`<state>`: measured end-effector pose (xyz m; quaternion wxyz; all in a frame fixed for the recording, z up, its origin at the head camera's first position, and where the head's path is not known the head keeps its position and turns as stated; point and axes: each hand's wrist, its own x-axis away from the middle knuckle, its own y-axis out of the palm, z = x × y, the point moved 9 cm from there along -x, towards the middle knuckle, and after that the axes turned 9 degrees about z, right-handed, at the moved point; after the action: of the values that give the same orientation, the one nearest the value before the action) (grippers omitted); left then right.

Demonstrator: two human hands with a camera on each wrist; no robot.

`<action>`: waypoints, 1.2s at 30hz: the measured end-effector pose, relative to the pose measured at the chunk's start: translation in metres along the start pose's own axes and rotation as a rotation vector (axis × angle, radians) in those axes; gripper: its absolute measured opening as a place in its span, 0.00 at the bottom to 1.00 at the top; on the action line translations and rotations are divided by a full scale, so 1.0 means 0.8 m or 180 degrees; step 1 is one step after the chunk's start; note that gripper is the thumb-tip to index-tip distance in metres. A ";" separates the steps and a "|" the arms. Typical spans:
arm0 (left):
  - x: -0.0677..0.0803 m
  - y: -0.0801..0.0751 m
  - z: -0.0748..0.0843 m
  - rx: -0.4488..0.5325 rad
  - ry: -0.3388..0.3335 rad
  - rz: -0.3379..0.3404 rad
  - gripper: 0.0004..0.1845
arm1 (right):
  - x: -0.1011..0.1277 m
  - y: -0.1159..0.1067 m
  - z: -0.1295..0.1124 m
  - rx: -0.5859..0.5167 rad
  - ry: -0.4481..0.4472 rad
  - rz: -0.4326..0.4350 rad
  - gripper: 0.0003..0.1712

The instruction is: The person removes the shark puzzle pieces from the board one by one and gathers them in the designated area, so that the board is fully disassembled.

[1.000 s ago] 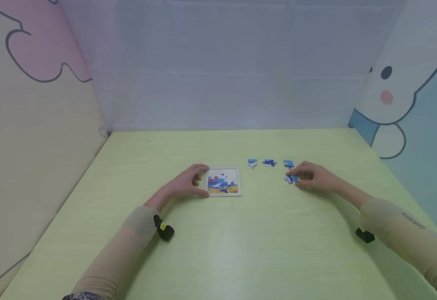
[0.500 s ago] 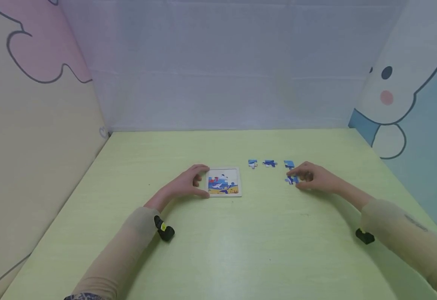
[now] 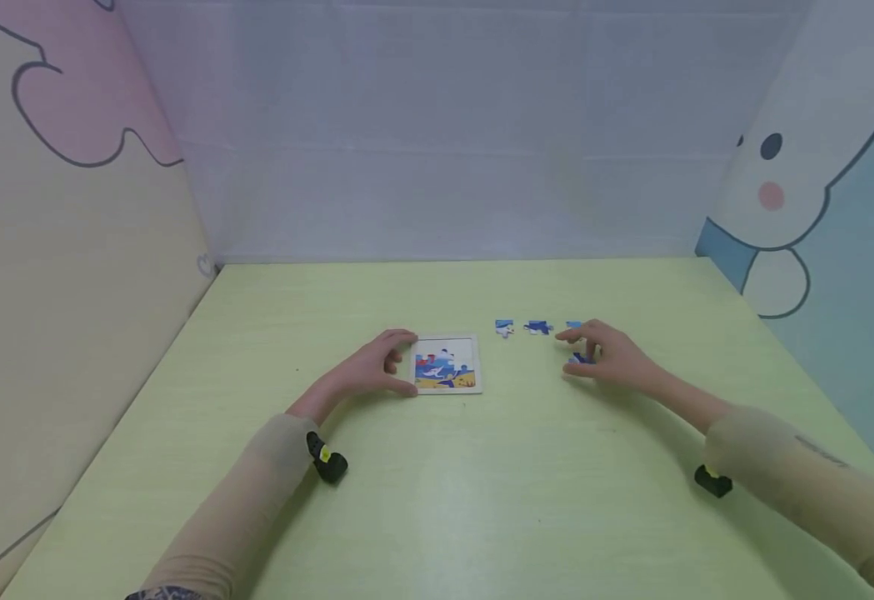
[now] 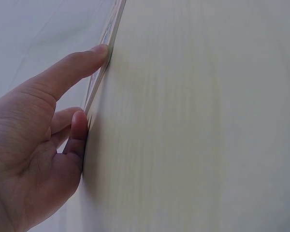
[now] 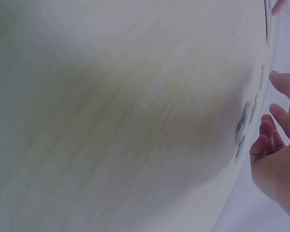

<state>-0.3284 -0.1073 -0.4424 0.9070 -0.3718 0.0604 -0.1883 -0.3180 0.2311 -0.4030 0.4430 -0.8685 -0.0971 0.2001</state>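
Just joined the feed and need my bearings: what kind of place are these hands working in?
Probably a small tabletop play or recording booth, not a home room. A pale green table is closed in by cartoon-printed panels and a plain back sheet. On it lie a framed jigsaw puzzle and loose puzzle pieces.

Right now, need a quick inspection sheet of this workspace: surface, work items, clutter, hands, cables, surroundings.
Surface: pale green table, bare apart from the puzzle things.
Work items: framed puzzle board, partly filled; two loose pieces lie in a row right of it, a third row piece is partly hidden by the right hand, and another blue piece lies under its fingers.
Clutter: nothing seen.
Hands: left hand holds the board's left edge between thumb and fingers; right hand is spread over the blue piece; whether it touches, cannot tell.
Cables: nothing seen; a small black wrist camera on each forearm.
Surroundings: pale back wall, cartoon-print side panels.
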 end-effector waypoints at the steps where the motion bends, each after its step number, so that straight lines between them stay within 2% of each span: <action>1: 0.000 0.000 -0.001 -0.0007 -0.0008 -0.0003 0.50 | -0.003 0.003 -0.006 -0.0039 -0.0022 0.0019 0.28; 7: 0.000 0.001 -0.001 -0.0015 0.0021 -0.0010 0.51 | -0.023 0.029 -0.044 -0.0293 -0.0107 0.0032 0.28; 17: 0.003 0.001 0.002 0.0029 0.0024 0.0022 0.49 | -0.057 0.089 -0.104 -0.0355 -0.0180 -0.0253 0.30; 21: 0.004 0.001 0.002 0.0036 0.0046 0.0029 0.45 | -0.066 0.113 -0.117 -0.0311 -0.0192 -0.0411 0.31; 28: 0.002 0.007 0.007 0.0043 0.0176 -0.0026 0.27 | -0.069 0.136 -0.130 -0.0272 -0.0171 -0.0565 0.30; 36: 0.003 0.005 0.010 0.0036 0.0168 -0.0040 0.23 | -0.072 0.139 -0.139 -0.0295 -0.0017 -0.0547 0.26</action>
<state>-0.3227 -0.1001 -0.4395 0.9060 -0.3619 0.0809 -0.2040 -0.3227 0.0646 -0.4195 0.4177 -0.8759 -0.1816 0.1590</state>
